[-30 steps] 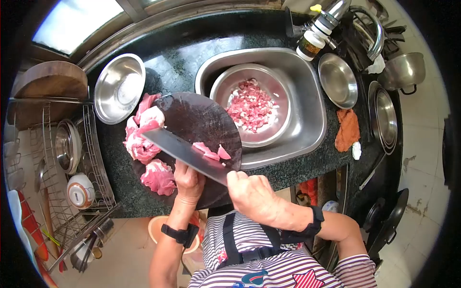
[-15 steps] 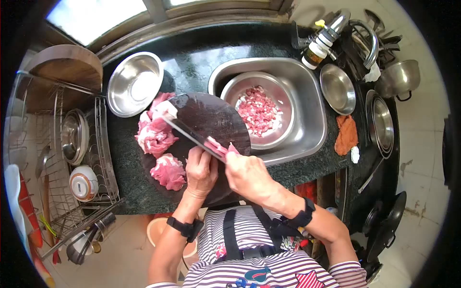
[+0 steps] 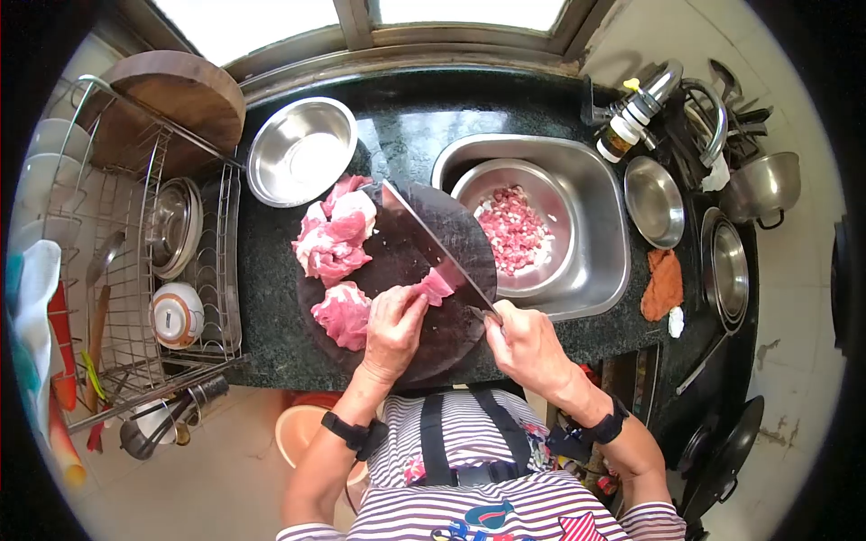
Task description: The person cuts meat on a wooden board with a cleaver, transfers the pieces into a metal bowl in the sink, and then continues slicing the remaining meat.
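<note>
My right hand is closed round the handle of a kitchen knife, whose long blade points away and to the left over the round dark cutting board. My left hand pinches a small slice of pink meat on the board, close to the blade's left side. Larger pieces of raw meat lie at the board's left side, with another chunk just beside my left hand. Diced meat fills the bottom of a steel bowl standing in the sink.
The steel sink adjoins the board on the right. An empty metal bowl sits behind the board. At left stands a wire dish rack. The faucet, a steel dish and an orange cloth are to the right.
The knife has swung to the right and back from the left hand, its blade now steeper. My right hand has moved right, apart from the left. The whole view has shifted slightly.
</note>
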A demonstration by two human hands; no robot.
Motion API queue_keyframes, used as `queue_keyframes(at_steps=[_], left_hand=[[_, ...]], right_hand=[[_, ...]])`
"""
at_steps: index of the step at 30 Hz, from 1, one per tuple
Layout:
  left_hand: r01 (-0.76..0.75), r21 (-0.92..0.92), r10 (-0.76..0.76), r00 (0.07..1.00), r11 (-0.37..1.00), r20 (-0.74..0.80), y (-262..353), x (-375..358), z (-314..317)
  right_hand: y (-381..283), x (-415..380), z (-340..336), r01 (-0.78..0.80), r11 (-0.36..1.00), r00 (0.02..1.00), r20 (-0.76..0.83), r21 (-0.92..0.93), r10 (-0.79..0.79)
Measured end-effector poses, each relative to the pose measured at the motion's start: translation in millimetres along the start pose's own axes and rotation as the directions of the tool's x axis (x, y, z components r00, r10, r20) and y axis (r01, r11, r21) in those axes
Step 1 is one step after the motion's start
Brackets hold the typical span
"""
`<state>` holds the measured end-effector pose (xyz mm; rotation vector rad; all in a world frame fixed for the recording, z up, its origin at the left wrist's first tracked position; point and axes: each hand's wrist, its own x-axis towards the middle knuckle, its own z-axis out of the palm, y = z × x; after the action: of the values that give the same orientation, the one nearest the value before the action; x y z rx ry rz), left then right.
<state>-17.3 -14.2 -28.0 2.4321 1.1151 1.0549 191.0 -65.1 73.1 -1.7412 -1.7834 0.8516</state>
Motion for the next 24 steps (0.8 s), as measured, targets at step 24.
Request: queue_keyframes(at_steps=[24], left_hand=[[0.002,-0.034,-0.001,0.999,0.999,0.053,0.7,-0.6,-3.6]], right_hand=[[14.8,-47.3,-25.9,0.112,0.984,0.964,0.257,-0.138,-0.074]])
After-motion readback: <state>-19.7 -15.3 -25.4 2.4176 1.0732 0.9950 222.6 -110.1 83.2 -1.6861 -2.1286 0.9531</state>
